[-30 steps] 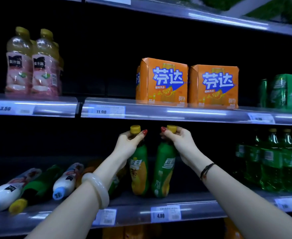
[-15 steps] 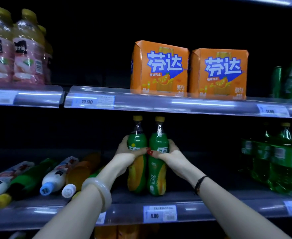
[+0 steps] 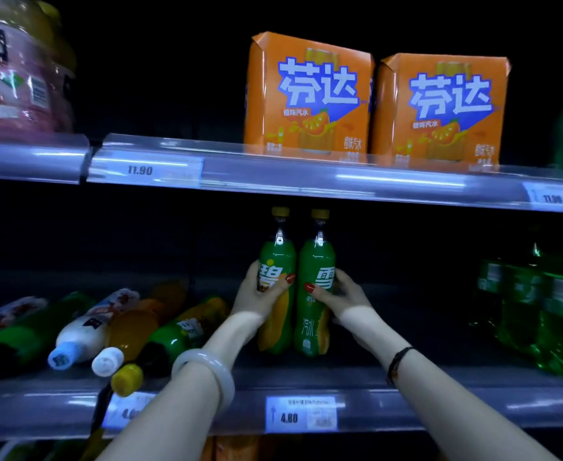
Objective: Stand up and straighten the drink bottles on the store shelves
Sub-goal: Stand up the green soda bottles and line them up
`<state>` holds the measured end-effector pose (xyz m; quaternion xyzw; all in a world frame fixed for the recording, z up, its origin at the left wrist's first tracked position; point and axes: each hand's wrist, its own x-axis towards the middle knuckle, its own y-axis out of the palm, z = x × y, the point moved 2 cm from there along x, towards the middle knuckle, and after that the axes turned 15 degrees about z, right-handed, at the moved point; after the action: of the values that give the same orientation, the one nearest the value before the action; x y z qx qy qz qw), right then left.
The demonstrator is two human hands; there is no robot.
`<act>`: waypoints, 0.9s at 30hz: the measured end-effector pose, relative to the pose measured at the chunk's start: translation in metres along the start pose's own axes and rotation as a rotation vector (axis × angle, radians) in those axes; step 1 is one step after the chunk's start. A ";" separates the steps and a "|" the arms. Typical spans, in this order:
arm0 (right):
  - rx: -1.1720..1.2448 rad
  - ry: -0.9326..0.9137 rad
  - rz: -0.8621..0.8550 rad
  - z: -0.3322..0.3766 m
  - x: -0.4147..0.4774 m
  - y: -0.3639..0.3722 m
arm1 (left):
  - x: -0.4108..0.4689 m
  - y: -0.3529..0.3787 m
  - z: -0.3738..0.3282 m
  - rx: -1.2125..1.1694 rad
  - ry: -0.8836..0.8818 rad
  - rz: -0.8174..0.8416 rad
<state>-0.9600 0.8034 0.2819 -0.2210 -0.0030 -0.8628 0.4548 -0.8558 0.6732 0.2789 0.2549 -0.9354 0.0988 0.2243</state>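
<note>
I have two green bottles standing up in the middle of the lower shelf. My left hand is wrapped around the left green bottle, with my thumb across its label. My right hand is wrapped around the right green bottle the same way. The two bottles stand side by side, touching or almost touching, with their yellow caps up. Their labels face me, so I think these two are nearly done. Maybe they only need a tiny turn to line up.

There is a lot left to do. To my left, a bunch of bottles lie on their sides on the same shelf: a green bottle with a yellow cap, an orange bottle, a white bottle with a blue cap, and more past them that are blurry. All of them need standing up.

The dark green bottles far to my right stand up already. The orange packs on the upper shelf look tidy too
</note>
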 end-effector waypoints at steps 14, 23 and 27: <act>0.013 0.029 -0.073 -0.024 0.012 -0.012 | 0.018 0.004 0.004 0.139 -0.047 0.099; -0.220 -0.064 -0.193 0.008 -0.033 -0.002 | -0.027 -0.019 -0.034 0.388 -0.026 -0.020; -0.218 -0.150 -0.146 0.028 -0.060 0.028 | -0.079 -0.026 -0.053 0.449 0.034 -0.048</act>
<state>-0.8978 0.8398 0.2789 -0.3320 0.0407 -0.8699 0.3625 -0.7618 0.7008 0.2904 0.3189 -0.8797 0.3034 0.1799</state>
